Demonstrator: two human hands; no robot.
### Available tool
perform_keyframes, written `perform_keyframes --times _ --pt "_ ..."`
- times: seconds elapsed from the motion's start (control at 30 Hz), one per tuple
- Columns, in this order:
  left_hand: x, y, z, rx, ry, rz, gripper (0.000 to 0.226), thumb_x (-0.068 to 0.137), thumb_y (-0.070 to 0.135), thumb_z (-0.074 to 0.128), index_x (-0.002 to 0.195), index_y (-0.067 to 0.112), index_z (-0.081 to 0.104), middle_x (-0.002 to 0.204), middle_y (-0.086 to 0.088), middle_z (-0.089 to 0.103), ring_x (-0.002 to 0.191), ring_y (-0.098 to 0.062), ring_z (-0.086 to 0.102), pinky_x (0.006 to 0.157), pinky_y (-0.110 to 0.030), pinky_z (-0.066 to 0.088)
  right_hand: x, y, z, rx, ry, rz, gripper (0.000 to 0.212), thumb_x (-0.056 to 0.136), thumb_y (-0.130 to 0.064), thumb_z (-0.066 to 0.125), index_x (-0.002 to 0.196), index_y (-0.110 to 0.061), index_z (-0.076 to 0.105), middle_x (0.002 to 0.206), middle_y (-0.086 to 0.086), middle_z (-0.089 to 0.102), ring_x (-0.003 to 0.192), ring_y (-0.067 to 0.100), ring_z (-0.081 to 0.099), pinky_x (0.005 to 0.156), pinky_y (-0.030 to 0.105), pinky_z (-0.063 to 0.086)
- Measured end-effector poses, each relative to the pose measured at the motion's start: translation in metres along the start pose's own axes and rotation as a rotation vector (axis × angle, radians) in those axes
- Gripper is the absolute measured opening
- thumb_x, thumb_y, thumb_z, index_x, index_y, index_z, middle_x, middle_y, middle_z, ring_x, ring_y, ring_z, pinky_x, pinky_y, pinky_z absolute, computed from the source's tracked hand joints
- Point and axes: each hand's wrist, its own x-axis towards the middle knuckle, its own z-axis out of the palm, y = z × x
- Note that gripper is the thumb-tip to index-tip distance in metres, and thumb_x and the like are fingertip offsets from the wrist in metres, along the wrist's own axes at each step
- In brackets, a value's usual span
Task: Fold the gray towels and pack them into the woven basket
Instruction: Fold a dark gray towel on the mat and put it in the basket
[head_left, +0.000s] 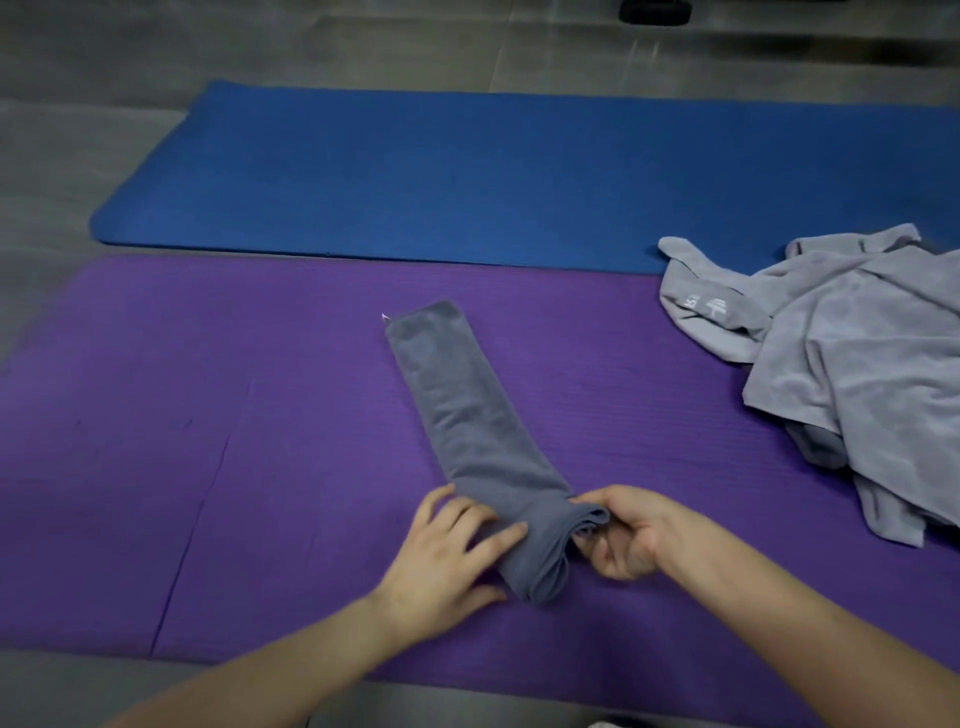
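The dark gray towel (467, 415), folded into a long narrow strip, lies on the purple foam mat (208, 415). Its far end points away from the person and its near end lies between the two hands.

**Hand positions**
- The left hand (452, 556) lies on the left side of the near end, with its fingers (498, 540) straight and slightly spread. This flat contact appears intended to pin the layers so the strip does not slide or unfold.
- The right hand (628, 535) has its fingers curled and pinches the stacked edges at the right corner of the near end. This grip probably keeps the layers aligned while the end is turned over or rolled.

**Placement**
- The strip rests on the mat, probably because it offers a flat surface for folding.
- The heap of lighter gray towels (841, 353) lies well apart to the right, overlapping the purple mat and the blue foam mat (415, 166). It is unfolded and clear of the work area.

**Count**
- Hands: two.
- Mats: two, side by side on the gray floor (78, 156).
- Folded strips: one.
- Towels in the heap: cannot be counted, because the layers overlap.
- The woven basket: not in view.

Judged from this layout, packing has not begun.
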Motion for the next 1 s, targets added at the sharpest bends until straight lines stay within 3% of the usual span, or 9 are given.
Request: perform_keyframes --times 0.1,0.23,0.33,0.4,0.47,0.53,0.67,0.83,1.0 --pt "0.007 0.024 0.006 -0.028 0.131 -0.116 0.062 0.073 0.056 0.064 0.123 0.024 0.048 0.1 0.0 0.059 0.094 -0.017 0.053 0.099 -0.043 0.034 -0.006 -0.003 0.005 0.078 -0.033 -0.04 0.025 0.072 -0.006 0.052 0.049 0.0 0.059 0.043 0.008 0.056 0.031 0.017 0.054 0.031 0.009 0.031" --pt "0.017 0.022 0.001 -0.105 0.171 -0.188 0.042 0.072 0.041 0.061 0.11 0.026 0.051 0.09 0.007 0.064 0.084 -0.011 0.057 0.098 -0.038 0.035 -0.011 0.001 -0.002 -0.043 0.06 -0.184 0.032 0.093 -0.027 0.053 0.068 -0.007 0.061 0.051 0.005 0.063 0.037 0.016 0.059 0.034 0.012 0.038" --pt "0.024 0.014 -0.012 -0.267 0.166 -0.292 0.032 0.073 0.038 0.058 0.103 0.029 0.05 0.084 0.01 0.067 0.079 -0.006 0.059 0.094 -0.025 0.036 -0.007 0.008 -0.016 -0.39 0.269 -0.65 0.049 0.083 -0.061 0.053 0.106 -0.019 0.061 0.098 0.0 0.069 0.083 0.009 0.065 0.062 0.018 0.048" --pt "0.026 0.008 -0.025 -0.435 0.153 -0.453 0.027 0.075 0.041 0.056 0.1 0.034 0.049 0.081 0.013 0.067 0.077 -0.005 0.057 0.081 -0.013 0.037 -0.012 0.01 -0.026 -0.435 0.063 -0.853 0.08 0.061 -0.076 0.064 0.124 -0.028 0.053 0.121 -0.01 0.061 0.11 0.0 0.055 0.085 0.012 0.043" --pt "0.028 0.0 -0.033 -0.544 0.094 -0.611 0.034 0.074 0.052 0.05 0.105 0.037 0.045 0.081 0.017 0.066 0.081 -0.004 0.058 0.071 -0.011 0.038 -0.018 0.01 -0.024 -0.587 -0.134 -0.919 0.086 0.057 -0.057 0.081 0.13 -0.029 0.045 0.125 -0.014 0.058 0.117 -0.007 0.051 0.092 0.01 0.041" --pt "0.028 -0.01 -0.036 -0.575 0.055 -0.655 0.041 0.071 0.059 0.045 0.107 0.04 0.04 0.076 0.03 0.062 0.074 0.006 0.059 0.066 -0.007 0.038 -0.015 0.006 -0.016 -0.826 -0.12 -1.015 0.079 0.064 -0.024 0.087 0.129 -0.03 0.042 0.126 -0.017 0.055 0.116 -0.011 0.049 0.093 0.007 0.037" --pt "0.034 -0.029 -0.037 -0.661 0.057 -0.753 0.043 0.068 0.064 0.044 0.102 0.037 0.045 0.085 0.025 0.063 0.068 0.002 0.059 0.068 -0.015 0.046 0.007 -0.015 0.005 -0.956 0.144 -1.223 0.054 0.062 -0.043 0.077 0.11 -0.03 0.057 0.107 -0.007 0.067 0.101 0.007 0.06 0.094 0.029 0.046" --pt "0.049 -0.053 -0.029 -0.939 0.172 -0.954 0.031 0.072 0.057 0.056 0.091 0.032 0.057 0.083 0.022 0.069 0.078 0.005 0.064 0.078 -0.029 0.051 0.025 -0.05 0.034 -0.778 0.088 -1.213 0.015 0.087 -0.01 0.065 0.102 -0.01 0.062 0.099 0.004 0.067 0.089 0.005 0.06 0.086 0.025 0.047" --pt "0.059 -0.074 -0.012 -0.831 0.16 -1.208 0.018 0.088 0.037 0.06 0.079 0.023 0.053 0.057 0.015 0.063 0.057 0.0 0.058 0.068 -0.037 0.05 0.055 -0.075 0.054 -1.047 0.493 -1.069 0.031 0.088 -0.045 0.058 0.073 -0.018 0.051 0.073 0.0 0.058 0.074 0.022 0.057 0.063 0.035 0.038"
